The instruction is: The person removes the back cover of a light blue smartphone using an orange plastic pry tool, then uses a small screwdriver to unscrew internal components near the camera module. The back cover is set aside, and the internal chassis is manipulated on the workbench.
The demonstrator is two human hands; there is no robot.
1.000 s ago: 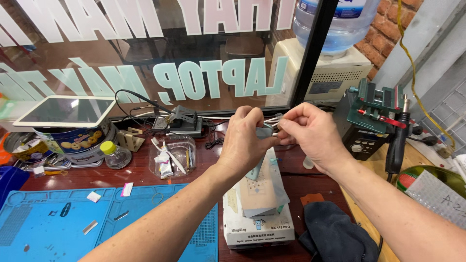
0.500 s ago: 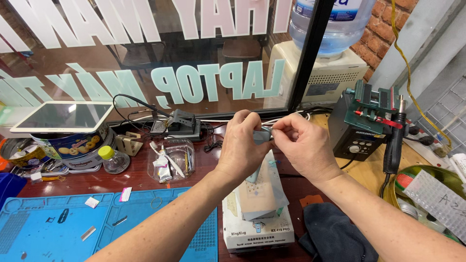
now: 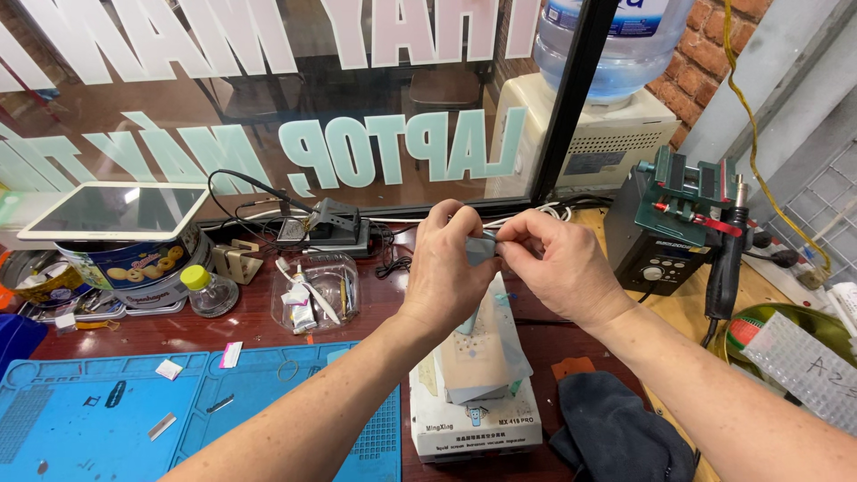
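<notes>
1. A small grey-blue piece (image 3: 482, 247) sits pinched between both hands, held in the air above the white box (image 3: 473, 419) at the middle of the desk, in front of the window.
2. The piece lies directly between the two grips: the left hand (image 3: 449, 268) closes on its left end and the right hand (image 3: 555, 263) on its right end, so its long axis seems to run left to right. Most of it is hidden by fingers, and what it is cannot be told.
3. Neither hand is nearer; both touch it. The left thumb and forefinger are shut on it with the other fingers curled. The right fingertips (image 3: 504, 239) pinch it from the right, knuckles up.
4. Just below the hands, a pale plate (image 3: 486, 344) with small dots lies tilted on the box.
5. A dark cloth (image 3: 616, 433) lies just right of the box; a blue mat (image 3: 107, 419) covers the desk to the left.
6. Farther left stand a clear tub (image 3: 312, 290) of small tools, a little bottle (image 3: 210, 290) and a tin (image 3: 129, 268) with a tablet (image 3: 116, 210) on top.
7. To the right sit a green clamp (image 3: 687, 192) on a black station (image 3: 656, 250), with a water jug (image 3: 616, 45) behind.
</notes>
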